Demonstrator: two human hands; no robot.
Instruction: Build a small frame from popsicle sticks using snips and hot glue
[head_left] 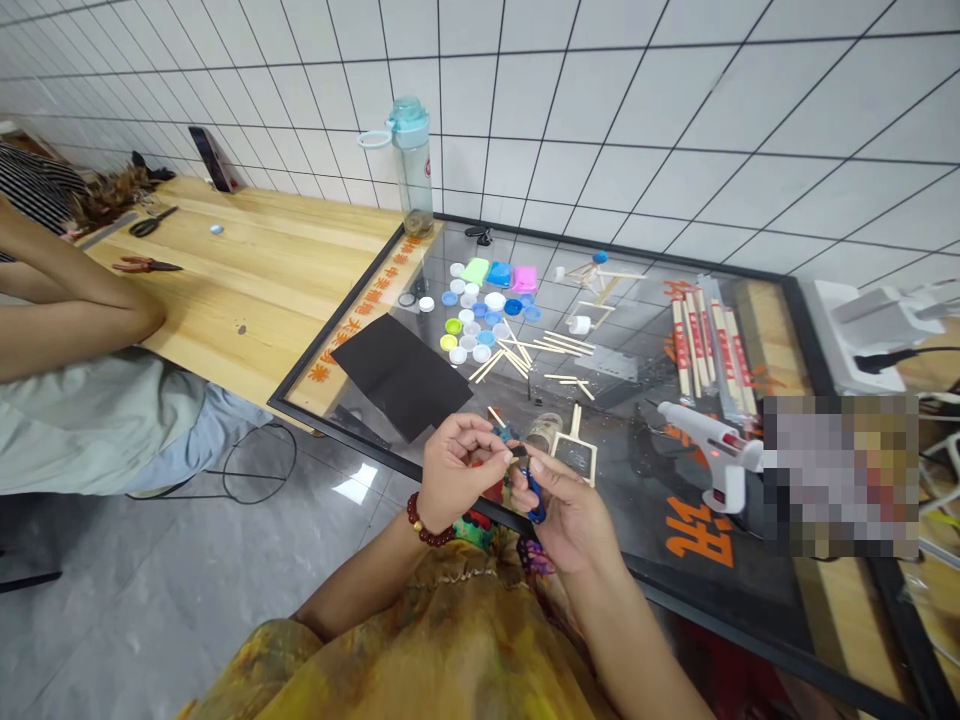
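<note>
My left hand [461,475], with a beaded bracelet at the wrist, is closed in a pinch on a small piece of black card [519,453]. Close against it, my right hand [574,505] is wrapped round blue-handled scissors [535,497]; their blades are mostly hidden by the fingers. Both hands are over the front edge of the glass-topped table. Just beyond them lie a small stick frame with a dark panel [576,458] and a clear round container [544,432]. A large sheet of black card [405,375] rests to the left.
Bottle caps [495,301], loose wooden sticks [510,358] and a stick model [596,290] are spread behind my hands. A white glue gun [709,450] and packed sticks [712,345] are on the right. A water bottle [414,170] stands at the back. Another person's arm [82,300] rests at left.
</note>
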